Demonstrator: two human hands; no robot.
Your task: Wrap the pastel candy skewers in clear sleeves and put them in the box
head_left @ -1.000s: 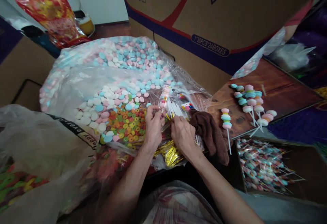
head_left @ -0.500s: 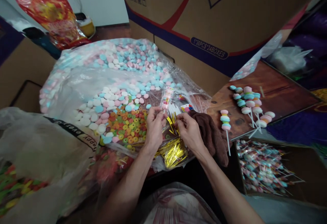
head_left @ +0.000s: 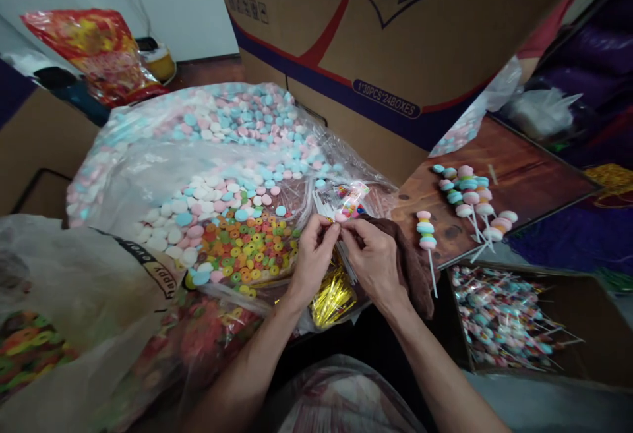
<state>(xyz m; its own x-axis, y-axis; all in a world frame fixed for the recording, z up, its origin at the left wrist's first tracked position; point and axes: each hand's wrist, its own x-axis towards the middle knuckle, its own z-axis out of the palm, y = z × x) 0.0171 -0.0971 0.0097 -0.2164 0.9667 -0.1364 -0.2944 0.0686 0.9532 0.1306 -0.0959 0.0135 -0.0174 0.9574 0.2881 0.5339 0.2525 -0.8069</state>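
Observation:
My left hand (head_left: 316, 248) and my right hand (head_left: 370, 255) meet at the fingertips, both pinched closed. Just beyond them a candy stick in a clear printed wrapper (head_left: 352, 205) points away, its neck between my fingers. A bit of gold twist tie (head_left: 330, 219) glints at the left fingertips; the rest is hidden by the fingers. Under my wrists lies a bundle of gold twist ties (head_left: 333, 298). White sticks (head_left: 321, 203) lie behind the left fingertips. A brown cloth (head_left: 418, 268) is beside my right hand.
Left of my hands spread pastel candies (head_left: 212, 189) and fruit-coloured ring candies (head_left: 247, 245) on plastic. Unwrapped candy skewers (head_left: 425, 229) lie on the wooden table (head_left: 534, 163) at right. Below it stands a box (head_left: 568, 314) with wrapped skewers. A large carton (head_left: 321, 31) rises behind.
My right hand has left the gold twist ties and come up to the left fingertips. The wrapped candy stick has tilted to the right. The camera view has shifted slightly.

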